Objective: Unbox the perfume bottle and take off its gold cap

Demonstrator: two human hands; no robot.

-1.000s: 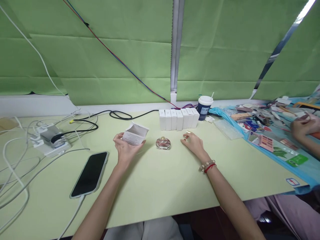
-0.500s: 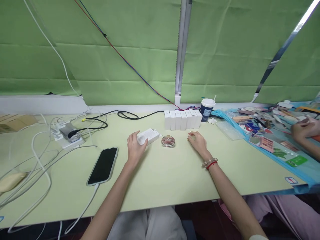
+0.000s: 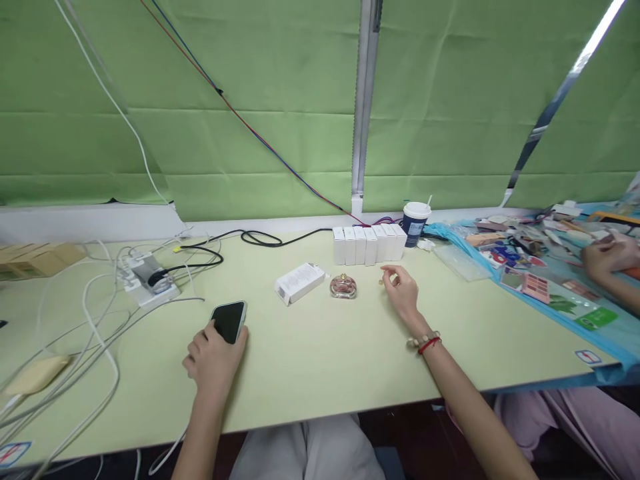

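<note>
My left hand (image 3: 215,357) lies over a dark-screened smartphone (image 3: 229,321), thumb along its right edge and fingers across its left side. The hand covers the phone's lower part. Farther in, a white printed carton (image 3: 300,283) rests on its side, untouched, with an open flap at its near left end. Just right of it stands a small pinkish glass perfume bottle (image 3: 343,287) with a gold top. My right hand (image 3: 401,293) rests on the table right of the bottle, fingers curled and fingertips close together. Whatever they may hold is too small to make out.
Several small white boxes (image 3: 370,245) stand in a row behind the bottle, beside a lidded cup (image 3: 415,223). Cables and a power strip (image 3: 150,283) cover the left side. At right, another person's hand (image 3: 607,260) is above cosmetics on blue sheeting (image 3: 613,357).
My left hand has let go of the white carton and moved left and nearer me onto the smartphone. My right hand stays beside the bottle, its fingers slightly more curled. The view has shifted slightly.
</note>
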